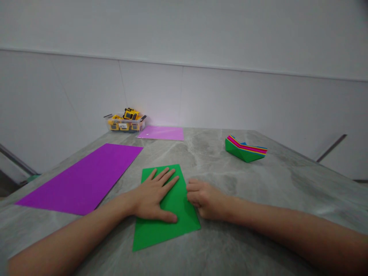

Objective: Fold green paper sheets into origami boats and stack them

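Note:
A green sheet of paper [184, 214], apparently folded, lies on the table in front of me. My left hand [155, 197] rests flat on it, palm down with the fingers spread. At the sheet's right edge is my right hand [205, 199], curled into a fist with its knuckles against that edge. Nothing shows in the fist, though its fingertips are tucked out of sight. Part of the sheet is covered by my left hand.
Left of the green sheet lies a stack of purple paper [86, 180]. A folded paper boat [244, 152] with coloured stripes stands at the right. Farther back are a pink sheet packet [162, 133] and a clear bin [125, 125] of yellow toy vehicles, near the wall.

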### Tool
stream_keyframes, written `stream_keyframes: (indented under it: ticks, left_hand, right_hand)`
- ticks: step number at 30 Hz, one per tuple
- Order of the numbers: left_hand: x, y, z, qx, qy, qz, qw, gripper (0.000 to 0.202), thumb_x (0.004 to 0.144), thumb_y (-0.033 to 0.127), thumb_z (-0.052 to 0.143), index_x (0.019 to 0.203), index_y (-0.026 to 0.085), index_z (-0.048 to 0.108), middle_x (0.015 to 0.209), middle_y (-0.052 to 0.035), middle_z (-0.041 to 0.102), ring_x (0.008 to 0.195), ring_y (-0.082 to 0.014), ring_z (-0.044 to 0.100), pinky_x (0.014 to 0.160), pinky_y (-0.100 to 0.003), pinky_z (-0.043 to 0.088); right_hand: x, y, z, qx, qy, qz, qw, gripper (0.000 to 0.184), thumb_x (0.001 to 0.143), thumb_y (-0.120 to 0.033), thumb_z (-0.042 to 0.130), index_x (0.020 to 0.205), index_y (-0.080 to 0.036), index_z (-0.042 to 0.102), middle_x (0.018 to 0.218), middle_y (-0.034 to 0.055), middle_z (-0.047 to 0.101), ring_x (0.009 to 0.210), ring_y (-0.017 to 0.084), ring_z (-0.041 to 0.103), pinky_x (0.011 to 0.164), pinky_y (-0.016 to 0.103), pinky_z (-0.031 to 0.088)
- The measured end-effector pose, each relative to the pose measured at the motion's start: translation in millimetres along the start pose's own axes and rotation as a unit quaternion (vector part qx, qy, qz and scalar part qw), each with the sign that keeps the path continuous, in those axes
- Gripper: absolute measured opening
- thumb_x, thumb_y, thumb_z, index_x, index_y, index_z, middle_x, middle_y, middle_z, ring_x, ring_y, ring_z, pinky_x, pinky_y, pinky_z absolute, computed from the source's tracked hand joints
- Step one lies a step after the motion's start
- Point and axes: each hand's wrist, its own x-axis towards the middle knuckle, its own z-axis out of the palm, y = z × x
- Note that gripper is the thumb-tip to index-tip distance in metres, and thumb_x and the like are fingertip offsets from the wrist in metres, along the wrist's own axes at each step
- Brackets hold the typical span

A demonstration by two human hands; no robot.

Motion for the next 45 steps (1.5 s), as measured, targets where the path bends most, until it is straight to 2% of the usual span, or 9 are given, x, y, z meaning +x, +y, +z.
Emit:
stream_keyframes:
  ticks: [17,21,24,27,29,32,35,39,45]
  left_hand:
    - [0,0,-1.2,0.012,0.012,0.005,1.0,0.112,0.069,0.086,0.044,0.154,0.021,0.01,0.159,-0.0182,0.003,0.145,-0.0405,0.007,0.113,-0.062,0.007]
    - [1,8,-5.5,0.039,0.055,-0.054,0.996,0.092,0.078,0.082,0.035,0.151,0.026,0.027,0.156,-0.0166,0.026,0.136,-0.0445,0.031,0.104,-0.064,0.026]
    - [3,16,-8.1,0.078,0.115,-0.124,0.982,0.077,0.087,0.074,0.028,0.139,0.022,0.05,0.132,-0.0205,0.054,0.114,-0.0434,0.051,0.091,-0.06,0.04]
    - [3,17,-10.6,0.105,0.145,-0.154,0.972,0.064,0.092,0.063,0.032,0.123,0.016,0.063,0.106,-0.019,0.062,0.095,-0.0361,0.06,0.084,-0.051,0.045]
    - [2,15,-13.1,0.11,0.132,-0.16,0.972,0.058,0.095,0.057,0.032,0.107,0.015,0.07,0.097,-0.0167,0.064,0.084,-0.0315,0.063,0.078,-0.047,0.048]
    - [-1,18,-16.4,0.112,0.095,-0.119,0.982,0.055,0.098,0.047,0.03,0.084,0.013,0.071,0.084,-0.014,0.064,0.074,-0.0266,0.064,0.073,-0.042,0.049]
    - [-7,35,-16.8,0.058,0.076,0.021,0.995,0.044,0.099,0.037,0.034,0.081,0.016,0.069,0.079,-0.0089,0.063,0.073,-0.0217,0.062,0.074,-0.037,0.048]
    - [-12,61,-13.9,-0.016,0.092,0.152,0.984,0.037,0.092,0.038,0.05,0.121,0.018,0.061,0.102,-0.0115,0.062,0.096,-0.0259,0.058,0.089,-0.041,0.046]
    - [-11,60,-15.4,-0.059,0.048,0.202,0.976,0.052,0.094,0.04,0.048,0.144,0.025,0.043,0.143,-0.0119,0.046,0.131,-0.0324,0.041,0.111,-0.051,0.03]
  right_hand:
    - [-43,-53,-21,0.0,-0.081,-0.026,0.996,0.024,0.064,0.0,0.047,0.07,-0.022,0.053,0.079,0.0062,0.061,0.078,0.021,0.051,0.07,0.032,0.046]
    - [-41,-49,-21,-0.006,-0.038,0.007,0.999,0.024,0.064,0.0,0.047,0.074,-0.021,0.054,0.08,0.0063,0.061,0.076,0.02,0.051,0.066,0.031,0.043]
    - [-35,-53,-23,0.013,0.011,0.06,0.998,0.021,0.076,-0.002,0.046,0.083,-0.02,0.056,0.083,0.0068,0.062,0.078,0.02,0.052,0.067,0.031,0.043]
    - [-29,-62,-27,0.033,-0.029,0.079,0.996,0.012,0.089,-0.02,0.054,0.1,-0.018,0.057,0.092,0.009,0.064,0.085,0.022,0.055,0.072,0.032,0.045]
    - [-28,-62,-30,0.002,-0.051,0.094,0.994,0.028,0.088,-0.03,0.059,0.111,-0.015,0.056,0.094,0.0113,0.064,0.085,0.024,0.056,0.073,0.034,0.046]
    - [-28,-39,-31,-0.078,-0.038,0.163,0.983,0.02,0.089,-0.029,0.058,0.103,-0.015,0.061,0.091,0.0131,0.064,0.085,0.026,0.056,0.075,0.037,0.045]
    - [-30,-2,-29,-0.112,-0.044,0.254,0.96,0.016,0.09,-0.021,0.056,0.1,-0.012,0.064,0.085,0.0127,0.064,0.088,0.027,0.057,0.076,0.036,0.045]
    - [-27,25,-25,-0.095,0.011,0.266,0.959,0.017,0.088,-0.014,0.056,0.1,-0.014,0.069,0.092,0.0113,0.066,0.095,0.025,0.055,0.086,0.038,0.043]
    - [-4,5,-10,0.076,0.073,0.246,0.964,0.015,0.079,-0.013,0.07,0.086,-0.024,0.078,0.083,0.0028,0.066,0.086,0.018,0.059,0.079,0.029,0.044]
